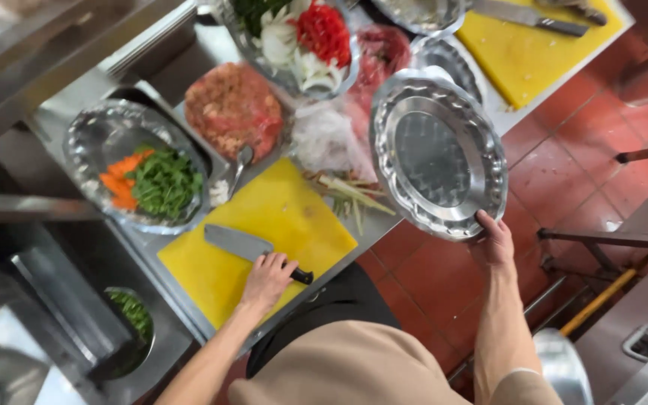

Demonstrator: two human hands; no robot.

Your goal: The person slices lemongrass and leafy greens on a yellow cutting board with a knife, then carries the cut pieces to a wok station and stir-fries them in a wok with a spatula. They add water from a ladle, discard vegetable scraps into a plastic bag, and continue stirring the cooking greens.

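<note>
My left hand [266,279] rests on the black handle of a cleaver [239,244] that lies flat on a yellow cutting board [279,214]. My right hand [493,241] grips the near rim of an empty round metal tray [438,153], held tilted above the counter edge and the red tiled floor. Cut pale green stalks [352,196] lie at the board's far corner.
A metal tray [88,146] holds carrot pieces and green leaves. Behind are a mound of minced meat [232,109], a bowl of onion, red chilli and greens [301,41], and a second yellow board [523,49] with a knife. Metal stool frames stand right.
</note>
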